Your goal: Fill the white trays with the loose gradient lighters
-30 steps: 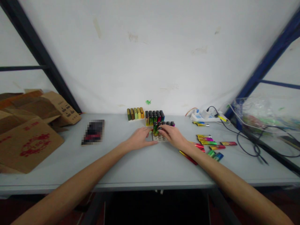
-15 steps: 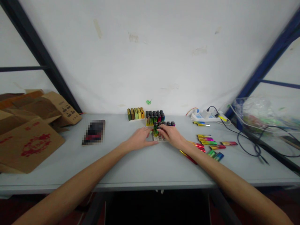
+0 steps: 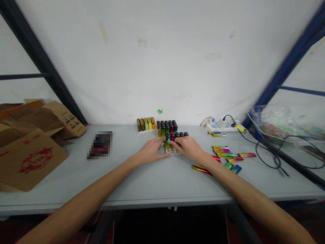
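Surface: grey table (image 3: 157,183) against a white wall (image 3: 162,67).
Left side: cardboard boxes (image 3: 33,149).
Right side: loose lighters (image 3: 224,152), with a power strip (image 3: 220,127) behind them.
Tray of lighters (image 3: 177,135): table centre, between both hands.
Left hand (image 3: 152,150): palm down on the table, fingers loosely apart, at the tray's left edge.
Right hand (image 3: 186,147): fingers bent over the lighter tops; cannot tell whether it pinches one.

Stained white wall (image 3: 165,61) behind grey tabletop (image 3: 157,183); dark frame post (image 3: 43,64) at left, blue post (image 3: 286,67) at right.
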`<action>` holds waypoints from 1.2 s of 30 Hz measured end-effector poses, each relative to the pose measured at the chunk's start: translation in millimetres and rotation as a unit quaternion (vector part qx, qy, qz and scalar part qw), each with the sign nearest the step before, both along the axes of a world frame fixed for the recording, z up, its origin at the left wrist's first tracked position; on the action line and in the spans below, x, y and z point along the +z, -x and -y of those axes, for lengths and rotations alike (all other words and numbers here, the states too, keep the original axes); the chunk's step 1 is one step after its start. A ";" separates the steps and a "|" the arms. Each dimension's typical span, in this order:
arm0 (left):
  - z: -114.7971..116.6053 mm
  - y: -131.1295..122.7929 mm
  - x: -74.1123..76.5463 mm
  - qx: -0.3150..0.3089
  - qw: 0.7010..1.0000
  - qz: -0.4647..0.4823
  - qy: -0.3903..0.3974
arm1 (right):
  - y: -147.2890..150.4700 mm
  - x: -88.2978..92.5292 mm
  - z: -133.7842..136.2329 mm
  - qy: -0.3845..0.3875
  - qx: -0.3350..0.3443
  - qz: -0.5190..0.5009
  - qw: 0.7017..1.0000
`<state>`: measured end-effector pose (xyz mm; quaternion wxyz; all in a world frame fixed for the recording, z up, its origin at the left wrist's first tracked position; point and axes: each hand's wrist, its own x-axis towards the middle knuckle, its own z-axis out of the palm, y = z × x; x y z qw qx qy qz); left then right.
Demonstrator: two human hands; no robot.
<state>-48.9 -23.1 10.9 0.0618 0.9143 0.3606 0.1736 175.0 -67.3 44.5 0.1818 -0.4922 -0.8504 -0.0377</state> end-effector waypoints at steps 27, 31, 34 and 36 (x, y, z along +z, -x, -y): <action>-0.1 1.0 0.8 0.010 1.000 -0.010 0.009 | -185.7 -57.8 116.1 0.059 -0.143 0.027 0.988; -2.5 2.8 -2.8 0.007 1.000 -0.011 0.008 | -171.2 -52.2 88.6 0.054 -0.151 0.038 0.986; -2.7 2.6 -3.1 0.003 1.000 -0.011 0.007 | -175.8 -49.8 63.4 0.035 -0.143 0.032 0.989; -2.2 2.0 -2.3 0.005 1.000 -0.013 0.005 | -185.9 -50.2 42.1 0.019 -0.154 0.021 0.988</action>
